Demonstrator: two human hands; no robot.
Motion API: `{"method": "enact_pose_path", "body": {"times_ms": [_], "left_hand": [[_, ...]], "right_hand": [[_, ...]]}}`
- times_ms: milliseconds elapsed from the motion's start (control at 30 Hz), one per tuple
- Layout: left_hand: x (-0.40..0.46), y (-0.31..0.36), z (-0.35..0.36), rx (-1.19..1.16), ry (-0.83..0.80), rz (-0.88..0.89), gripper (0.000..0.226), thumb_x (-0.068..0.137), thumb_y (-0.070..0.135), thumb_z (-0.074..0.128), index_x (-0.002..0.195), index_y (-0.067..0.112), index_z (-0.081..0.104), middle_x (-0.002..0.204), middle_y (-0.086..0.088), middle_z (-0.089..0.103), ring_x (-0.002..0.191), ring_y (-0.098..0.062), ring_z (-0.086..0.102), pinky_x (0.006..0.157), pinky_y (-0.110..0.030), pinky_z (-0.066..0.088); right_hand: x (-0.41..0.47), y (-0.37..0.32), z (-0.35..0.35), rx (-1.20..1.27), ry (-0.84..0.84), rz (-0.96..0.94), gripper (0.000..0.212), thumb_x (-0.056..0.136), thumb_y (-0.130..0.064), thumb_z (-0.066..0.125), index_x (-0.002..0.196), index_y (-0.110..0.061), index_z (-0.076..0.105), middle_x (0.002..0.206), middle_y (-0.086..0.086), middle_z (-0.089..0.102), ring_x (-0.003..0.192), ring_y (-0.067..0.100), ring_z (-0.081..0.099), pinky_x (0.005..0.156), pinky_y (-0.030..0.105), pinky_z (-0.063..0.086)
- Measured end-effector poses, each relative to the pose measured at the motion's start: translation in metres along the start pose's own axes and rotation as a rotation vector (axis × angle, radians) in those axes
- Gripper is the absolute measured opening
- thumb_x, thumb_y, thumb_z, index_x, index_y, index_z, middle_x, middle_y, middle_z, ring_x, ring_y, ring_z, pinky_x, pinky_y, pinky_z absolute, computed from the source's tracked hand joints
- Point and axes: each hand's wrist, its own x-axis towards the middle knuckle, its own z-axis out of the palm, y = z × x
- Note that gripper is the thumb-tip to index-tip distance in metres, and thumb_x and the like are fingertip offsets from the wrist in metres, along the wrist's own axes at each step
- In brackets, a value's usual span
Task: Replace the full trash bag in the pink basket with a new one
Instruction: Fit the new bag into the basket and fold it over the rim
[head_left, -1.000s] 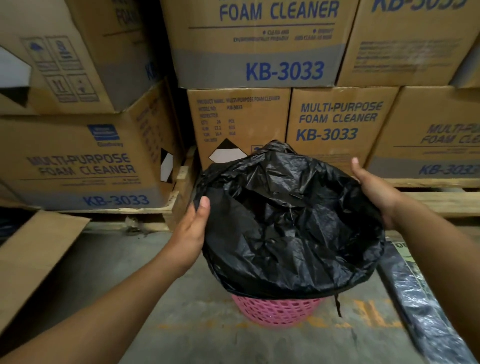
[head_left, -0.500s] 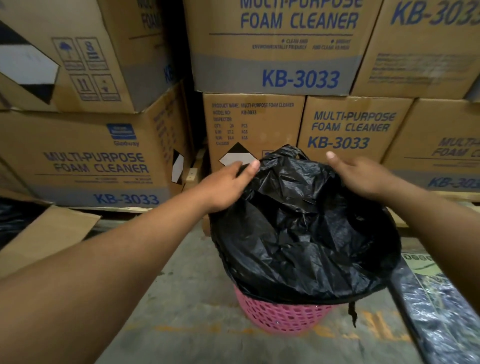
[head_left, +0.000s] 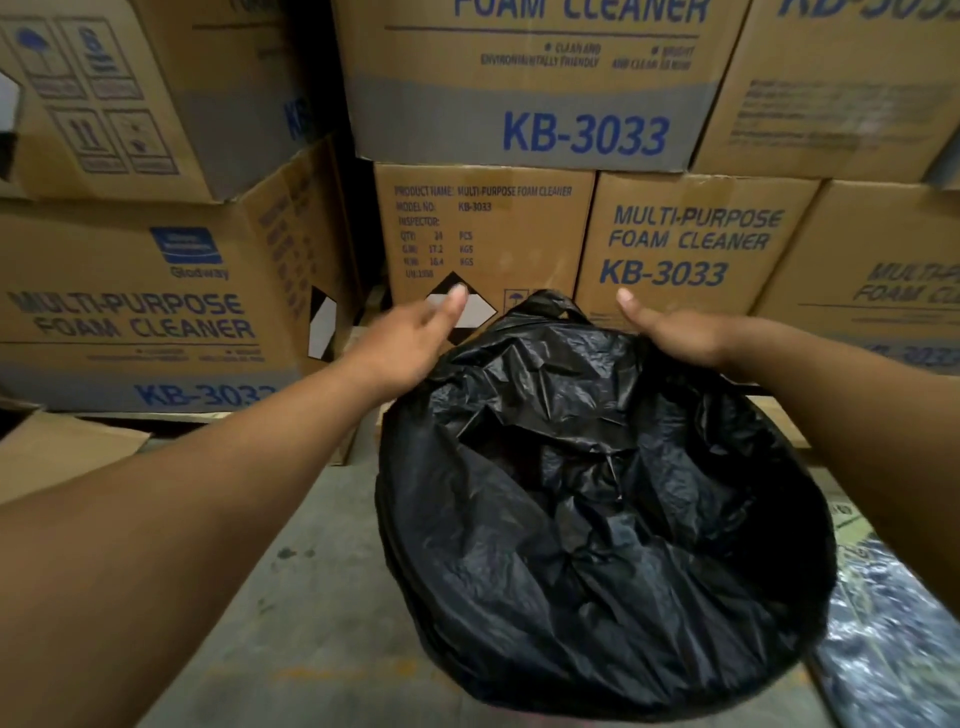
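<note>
A: Head view, looking down: we see a black trash bag (head_left: 597, 519) spread wide over the mouth of its container, its open hollow facing us. Where is the pink basket?

B: We cannot see it; the bag's plastic drapes over the rim all round and hides whatever is beneath. The bag stands on the concrete floor (head_left: 291, 597), just in front of the stacked cardboard boxes (head_left: 524, 88) printed "MULTI-PURPOSE FOAM CLEANER KB-3033".

A: And the hands?

B: Our left hand (head_left: 410, 348) sits at the bag's far left edge, thumb stretched forward and clear of the plastic. Its fingers lie below the palm, against or behind the bag's rim, so we cannot tell whether they pinch the plastic or merely touch it.

A: The right?

B: Our right hand (head_left: 670, 332) lies on the far right edge, thumb likewise extended toward the boxes. Its fingers drop behind the rim; we cannot tell if they are clamped on the film.

A: Anything between the hands?

B: A loop of the bag, one handle (head_left: 550, 306), stands up at the far rim, between the two thumbs and touching neither.

A: Other features?

B: A flat sheet of cardboard (head_left: 62, 452) lies at the left, and a shiny plastic-wrapped bundle (head_left: 893, 649) lies on the floor just right of the bag.
</note>
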Motion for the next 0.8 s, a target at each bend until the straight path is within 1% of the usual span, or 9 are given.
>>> {"method": "enact_pose_path", "body": {"times_ms": [67,133,233,333,433,600,667,733,800], "left_hand": [[0.007,0.024,0.004,0.087,0.143,0.28,0.065,0.096,0.068,0.026,0.134,0.026,0.057,0.135,0.001,0.06,0.125,-0.02,0.053,0.098,-0.034,0.041],[0.019,0.041,0.014,0.188,-0.055,0.339,0.063,0.098,0.065,0.025,0.14,0.028,0.054,0.144,0.002,0.055,0.133,-0.018,0.047,0.104,-0.033,0.035],[0.035,0.051,0.03,0.201,-0.381,0.145,0.071,0.092,0.074,0.019,0.143,0.035,0.05,0.15,0.004,0.048,0.139,-0.02,0.041,0.117,-0.041,0.027],[0.043,0.045,0.034,0.193,-0.462,-0.083,0.084,0.086,0.082,0.015,0.145,0.032,0.048,0.151,0.0,0.046,0.139,-0.025,0.041,0.116,-0.042,0.023],[0.04,0.042,0.034,0.277,-0.356,-0.116,0.097,0.083,0.084,0.008,0.148,0.021,0.044,0.155,-0.008,0.04,0.142,-0.029,0.036,0.117,-0.045,0.021],[-0.027,0.056,0.022,0.536,0.151,0.462,0.062,0.096,0.068,0.025,0.136,0.027,0.049,0.13,-0.003,0.053,0.119,-0.024,0.052,0.098,-0.045,0.043],[-0.067,0.055,0.027,0.576,-0.042,0.485,0.066,0.09,0.073,0.035,0.141,0.033,0.044,0.138,-0.002,0.047,0.125,-0.024,0.049,0.102,-0.043,0.043],[-0.091,0.046,0.04,0.852,-0.439,0.292,0.1,0.074,0.089,0.038,0.155,0.033,0.02,0.163,-0.007,0.019,0.148,-0.033,0.021,0.117,-0.05,0.026],[-0.098,0.034,0.053,1.174,-0.691,0.124,0.128,0.065,0.093,0.048,0.158,0.025,-0.009,0.165,-0.009,-0.018,0.149,-0.039,-0.017,0.122,-0.054,0.001]], "right_hand": [[0.001,-0.008,-0.006,-0.077,0.137,-0.137,0.107,0.069,-0.092,0.012,0.132,-0.019,0.059,0.141,0.009,0.054,0.132,0.029,0.048,0.112,0.045,0.033],[-0.001,-0.02,-0.005,-0.074,0.152,-0.256,0.088,0.08,-0.083,0.016,0.117,-0.023,0.069,0.121,0.004,0.066,0.115,0.024,0.059,0.102,0.037,0.041],[-0.001,-0.025,0.004,-0.105,-0.02,-0.163,0.095,0.078,-0.085,0.016,0.131,-0.02,0.061,0.142,0.008,0.053,0.131,0.028,0.048,0.112,0.039,0.031],[-0.002,-0.022,0.013,0.001,-0.104,-0.056,0.087,0.085,-0.079,0.02,0.139,-0.018,0.052,0.152,0.007,0.041,0.139,0.028,0.038,0.114,0.039,0.023],[-0.006,-0.016,0.015,0.018,0.02,-0.066,0.092,0.083,-0.081,0.021,0.139,-0.014,0.052,0.151,0.011,0.043,0.138,0.03,0.039,0.113,0.04,0.026],[-0.035,0.004,0.0,-0.328,0.403,-0.708,0.039,0.092,-0.051,0.046,0.104,-0.02,0.067,0.097,0.004,0.062,0.097,0.026,0.059,0.079,0.036,0.047],[-0.06,0.009,0.011,-0.613,0.183,-0.891,0.05,0.083,-0.061,0.049,0.121,-0.031,0.062,0.117,0.004,0.061,0.111,0.026,0.056,0.091,0.041,0.048],[-0.075,0.018,0.036,-1.07,-0.101,-0.733,0.085,0.071,-0.076,0.053,0.146,-0.041,0.034,0.153,0.005,0.034,0.139,0.03,0.032,0.109,0.049,0.034],[-0.076,0.03,0.059,-1.356,-0.298,-0.513,0.112,0.065,-0.08,0.06,0.154,-0.039,0.004,0.164,0.007,-0.002,0.15,0.035,-0.001,0.117,0.056,0.007]]}}
